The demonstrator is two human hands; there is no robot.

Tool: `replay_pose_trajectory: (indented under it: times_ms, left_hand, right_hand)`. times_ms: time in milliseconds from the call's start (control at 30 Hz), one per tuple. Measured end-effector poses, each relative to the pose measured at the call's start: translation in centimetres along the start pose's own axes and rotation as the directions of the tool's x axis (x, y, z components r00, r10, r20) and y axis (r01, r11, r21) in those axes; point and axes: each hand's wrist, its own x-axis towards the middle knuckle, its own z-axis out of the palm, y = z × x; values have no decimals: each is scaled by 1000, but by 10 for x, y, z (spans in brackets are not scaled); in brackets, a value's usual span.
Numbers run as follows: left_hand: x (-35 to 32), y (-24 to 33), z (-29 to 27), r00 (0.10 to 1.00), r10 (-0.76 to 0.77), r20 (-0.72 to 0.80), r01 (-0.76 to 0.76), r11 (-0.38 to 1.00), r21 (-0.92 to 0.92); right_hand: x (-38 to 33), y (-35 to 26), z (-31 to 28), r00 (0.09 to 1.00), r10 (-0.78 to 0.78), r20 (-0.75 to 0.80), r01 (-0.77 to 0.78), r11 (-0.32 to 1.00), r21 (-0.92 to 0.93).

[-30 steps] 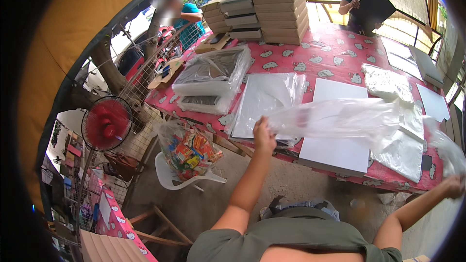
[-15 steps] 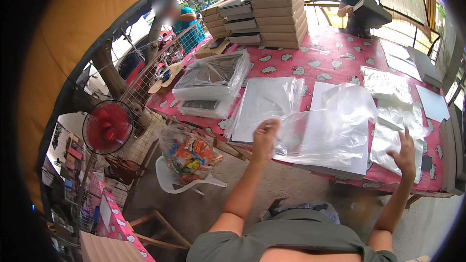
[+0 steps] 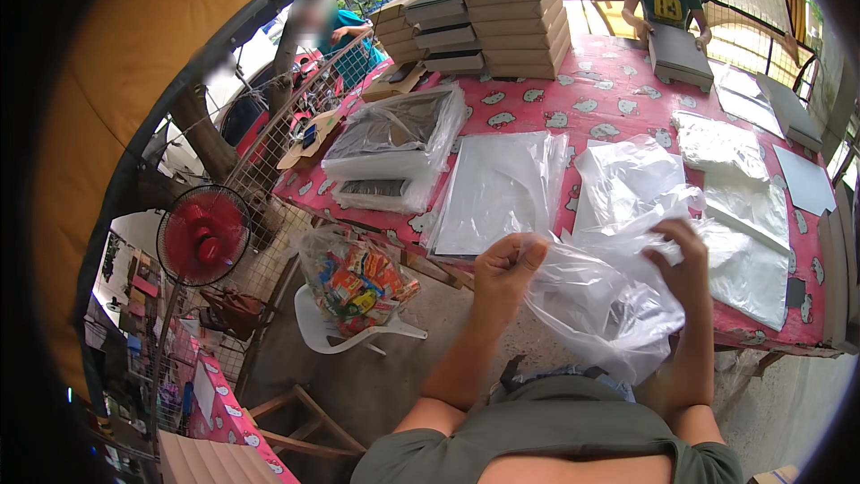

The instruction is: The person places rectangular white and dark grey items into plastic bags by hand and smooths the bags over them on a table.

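Gripping clear plastic bag (image 3: pixel 609 296), left hand (image 3: pixel 506 271) and right hand (image 3: pixel 681 260)

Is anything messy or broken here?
Nothing looks broken or spilled. The clear plastic bag between the left hand and right hand is crumpled, and loose plastic sheets lie rumpled on the pink table.

Bright daylight floods from the top beyond the bench (image 3: pixel 618 94); soft shade below, strong fisheye bending, black vignette at rim.
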Motion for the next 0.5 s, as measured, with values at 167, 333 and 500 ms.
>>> replay_pose_trajectory:
  times_ms: [167,333,500]
  left_hand:
    - [-1,-7,-6,980,-185,69,192,976,-106]
    - [10,-4,-12,982,-185,43,189,961,-202]
    - [13,-17,-28,974,-225,-17,220,964,-151]
  right_hand:
    - [-5,101,0,935,340,98,-292,898,-329]
    - [-24,206,-13,885,465,33,-414,815,-406]
    - [-16,205,-148,571,107,-814,-412,895,-171]
